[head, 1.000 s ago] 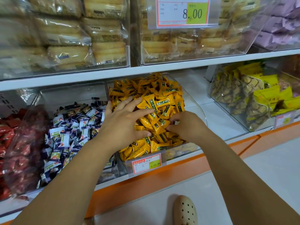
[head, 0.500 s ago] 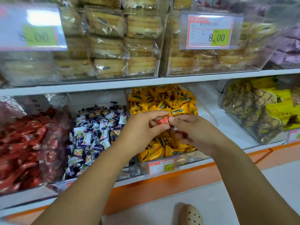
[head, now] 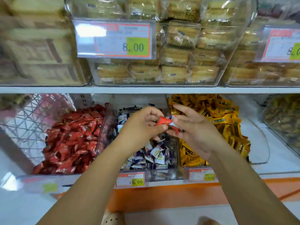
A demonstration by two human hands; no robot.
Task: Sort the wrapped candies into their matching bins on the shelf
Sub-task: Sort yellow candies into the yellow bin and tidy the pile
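Note:
My left hand (head: 142, 125) pinches a red wrapped candy (head: 164, 121) above the middle bin (head: 162, 174) of white-and-purple candies (head: 155, 154). My right hand (head: 193, 129) is right beside it, fingers curled round other small candies, one red piece (head: 176, 129) and a blue-white one (head: 173, 117) showing between them. To the left a clear bin holds red candies (head: 71, 140). To the right a bin holds yellow candies (head: 215, 116).
The upper shelf (head: 146, 90) carries clear bins of wrapped biscuits (head: 178, 59) with price tags (head: 113, 38). A wire basket (head: 32, 117) is at far left, another bin of yellow-green sweets (head: 284, 117) at far right. Orange shelf edge (head: 162, 197) and a beige shoe (head: 110, 218) lie below.
Both hands have lifted off the yellow candies and moved left over the middle bin. The left hand now pinches a red candy; the view has swung left.

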